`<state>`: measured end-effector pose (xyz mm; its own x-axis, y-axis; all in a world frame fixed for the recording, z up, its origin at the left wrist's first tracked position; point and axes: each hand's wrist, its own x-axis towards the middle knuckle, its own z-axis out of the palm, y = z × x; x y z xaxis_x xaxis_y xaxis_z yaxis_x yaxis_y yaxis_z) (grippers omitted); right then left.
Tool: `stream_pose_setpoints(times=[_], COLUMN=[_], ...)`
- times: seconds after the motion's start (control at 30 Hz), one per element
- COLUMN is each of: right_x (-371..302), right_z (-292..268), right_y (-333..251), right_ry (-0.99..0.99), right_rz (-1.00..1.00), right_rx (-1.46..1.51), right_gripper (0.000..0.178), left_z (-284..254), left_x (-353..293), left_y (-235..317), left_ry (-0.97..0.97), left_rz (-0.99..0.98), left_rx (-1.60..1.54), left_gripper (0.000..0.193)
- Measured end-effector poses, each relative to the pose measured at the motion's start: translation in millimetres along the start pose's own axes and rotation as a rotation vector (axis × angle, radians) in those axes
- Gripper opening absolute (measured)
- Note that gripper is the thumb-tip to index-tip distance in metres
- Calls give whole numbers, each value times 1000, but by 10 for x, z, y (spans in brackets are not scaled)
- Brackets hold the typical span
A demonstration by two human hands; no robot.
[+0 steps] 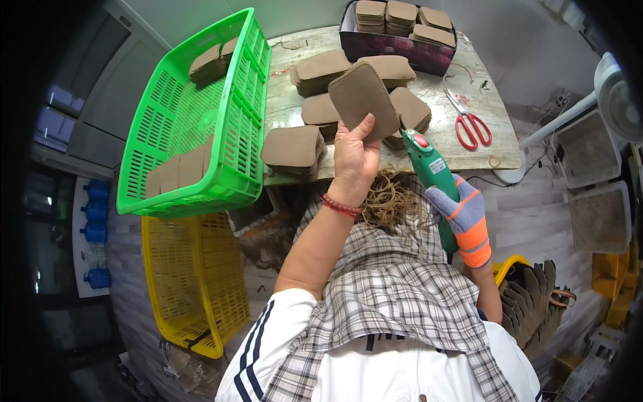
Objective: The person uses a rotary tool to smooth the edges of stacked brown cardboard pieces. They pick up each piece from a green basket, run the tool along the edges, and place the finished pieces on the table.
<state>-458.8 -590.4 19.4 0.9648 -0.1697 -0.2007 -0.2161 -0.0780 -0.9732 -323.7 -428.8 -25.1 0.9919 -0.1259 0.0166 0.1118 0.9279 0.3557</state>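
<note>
My bare left hand grips a brown rectangular pad with rounded corners by its lower edge, thumb on its face. My right hand, in a grey and orange glove, is wrapped round a green handheld power tool with a red button. The tool's head is just right of the pad, apart from it as far as I can see. Stacks of similar brown pads lie on the table around and behind my left hand. A tangle of brown trimmed strips rests on my checked apron.
Red-handled scissors lie at the table's right. A dark box of pads stands at the back. On the left a green crate holds more pads, above a yellow crate. A container of brown pieces sits low at right, below a white fan.
</note>
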Motion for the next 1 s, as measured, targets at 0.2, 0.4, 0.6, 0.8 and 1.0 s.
stream_pose_setpoints(times=[0.2,0.4,0.6,0.8,1.0], right_x=[9,11,15,-32,-99], right_z=[-22,-41,-102,-213,-247], right_y=[-25,-95,-110,-134,-200], right_ry=[16,34,26,-33,-114], right_rz=[-2,-34,-24,-26,13], right_rx=[11,14,40,-71,-169], right_gripper=[30,28,27,32,38], left_z=[-58,-168,-169,-257,-307], left_x=[-132,-283,-401,-295,-88], left_y=[-128,-185,-110,214,742], left_ry=[-10,-74,-87,-167,-308], left_rz=[-74,-151,-216,-198,-237], left_rx=[16,73,168,394,779], left_gripper=[36,35,36,40,44])
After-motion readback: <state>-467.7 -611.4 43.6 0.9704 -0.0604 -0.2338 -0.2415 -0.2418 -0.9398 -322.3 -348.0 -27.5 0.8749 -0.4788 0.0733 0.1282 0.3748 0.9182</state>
